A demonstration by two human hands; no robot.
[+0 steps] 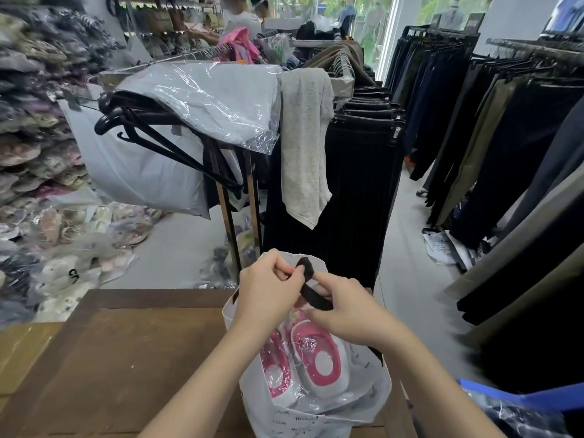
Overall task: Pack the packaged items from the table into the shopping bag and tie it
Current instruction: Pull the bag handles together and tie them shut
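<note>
At the far left of the frame a heap of wrapped packets [63, 245] spills over the floor, too many and too blurred to count. One packet shows black letters that look like "CA", cut off. The one brown wooden worktop [126, 358] fills the lower left. Above it, at upper left of centre, a bunch of black hangers [142, 131] overlaps too much to count. Beside them one grey garment in clear wrap [215, 96] lies over the rack.

At lower centre my left grip [265, 295] pinches the top loop of one black strap [309, 290] between thumb and fingers. The strap runs down to the right. Its lower end is hidden under my right grip [350, 317], which curls round it.

Below both grips stands the one white shopping bag [377, 393], at the right edge of the worktop with its mouth open. Its bottom is cut off by the lower edge of the frame. Inside it I count two pink-and-white shoes [316, 361] in clear wrap, the left one half covered by my forearm. Small black print runs along the near wall of the bag, too small to read.

Right of centre, one speckled grey cloth [303, 137] hangs over a row of black trousers [357, 184]. More dark trousers hang at the right edge of the frame, their count unclear. A blue object [521, 396] at lower right is cut off.
</note>
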